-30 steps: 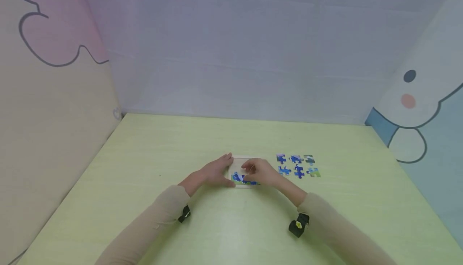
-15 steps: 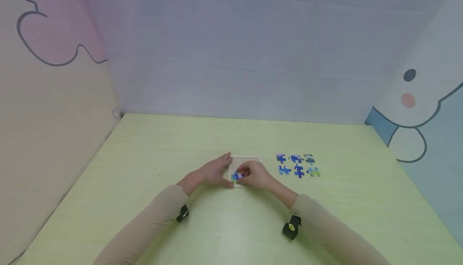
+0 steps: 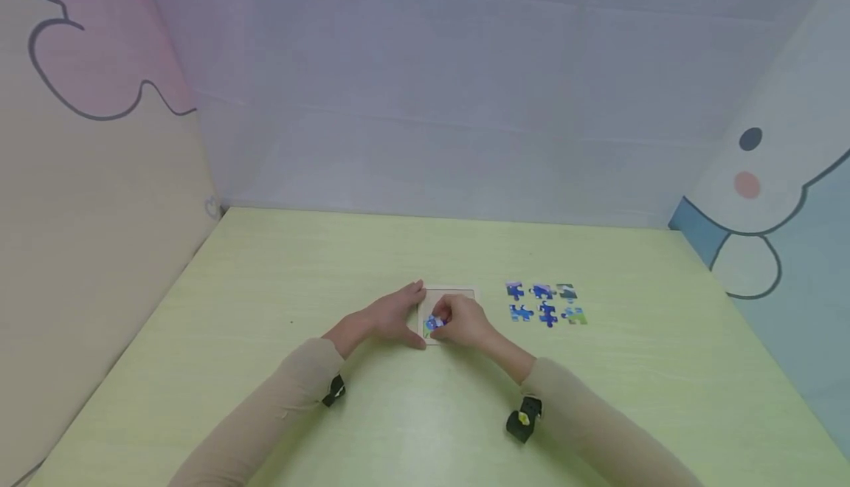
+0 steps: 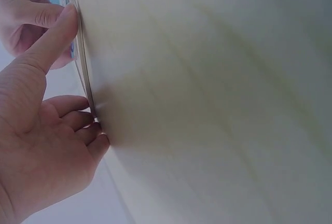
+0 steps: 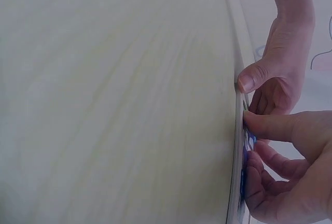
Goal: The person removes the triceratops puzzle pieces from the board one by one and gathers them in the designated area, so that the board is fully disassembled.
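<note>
A shallow puzzle tray (image 3: 450, 288) with a pale rim lies in the middle of the table. My left hand (image 3: 393, 315) is spread along its left side, fingertips by the far left corner and thumb pressing the near left corner. Over the tray's near part, my right hand (image 3: 463, 319) pinches a blue and green puzzle piece (image 3: 433, 323) at the near left corner between thumb and fingers. In the right wrist view, blue shows between the thumb (image 5: 270, 125) and curled fingers. The right hand hides the rest of the tray's near row.
To the right of the tray, several loose puzzle pieces (image 3: 547, 313) lie in two rows on the pale yellow-green table (image 3: 425, 413). A pale wall (image 3: 425, 103) stands behind, with printed panels on the left and right.
My right hand has moved left across the tray's near row to the near left corner piece, covering the pieces beside it. The left hand stays at the tray's left side.
</note>
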A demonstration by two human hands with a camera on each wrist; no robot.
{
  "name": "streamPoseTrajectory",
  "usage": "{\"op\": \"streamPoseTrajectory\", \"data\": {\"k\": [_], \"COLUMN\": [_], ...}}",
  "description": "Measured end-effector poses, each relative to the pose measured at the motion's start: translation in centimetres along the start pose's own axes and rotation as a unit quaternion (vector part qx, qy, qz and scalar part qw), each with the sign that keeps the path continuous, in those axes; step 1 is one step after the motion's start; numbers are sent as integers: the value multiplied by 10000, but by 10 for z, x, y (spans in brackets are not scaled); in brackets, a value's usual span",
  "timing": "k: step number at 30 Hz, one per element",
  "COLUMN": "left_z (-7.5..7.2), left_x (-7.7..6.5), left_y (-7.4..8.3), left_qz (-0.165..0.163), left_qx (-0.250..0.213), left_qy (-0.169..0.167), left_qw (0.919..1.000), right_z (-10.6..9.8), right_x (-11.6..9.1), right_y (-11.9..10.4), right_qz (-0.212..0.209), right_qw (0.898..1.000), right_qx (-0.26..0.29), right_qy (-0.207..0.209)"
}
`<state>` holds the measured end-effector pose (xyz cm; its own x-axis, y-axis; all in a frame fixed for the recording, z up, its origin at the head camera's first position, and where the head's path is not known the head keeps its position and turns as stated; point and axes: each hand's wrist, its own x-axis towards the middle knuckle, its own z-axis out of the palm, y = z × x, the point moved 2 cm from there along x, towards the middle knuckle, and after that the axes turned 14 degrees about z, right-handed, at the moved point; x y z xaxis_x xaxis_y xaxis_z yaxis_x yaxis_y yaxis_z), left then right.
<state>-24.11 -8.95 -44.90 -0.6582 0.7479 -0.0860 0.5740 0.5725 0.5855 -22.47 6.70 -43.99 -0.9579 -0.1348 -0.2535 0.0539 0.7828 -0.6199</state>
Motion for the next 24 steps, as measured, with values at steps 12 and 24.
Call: {"op": "streamPoseTrajectory", "data": {"k": [12, 24], "left_z": [0, -1], "left_x": [-1, -1], "left_y": [4, 3], "left_qz": [-69, -86], "left_qx": [-88, -87], "left_qy": [-8, -15], "left_qw": [9999, 9999], "right_z": [2, -3], "right_x": [-6, -6], "right_y": [1, 2], "right_qz": [-212, -440], "right_qw": [9991, 9969], "right_qx": [289, 655], "right_qy": [227, 32]}}
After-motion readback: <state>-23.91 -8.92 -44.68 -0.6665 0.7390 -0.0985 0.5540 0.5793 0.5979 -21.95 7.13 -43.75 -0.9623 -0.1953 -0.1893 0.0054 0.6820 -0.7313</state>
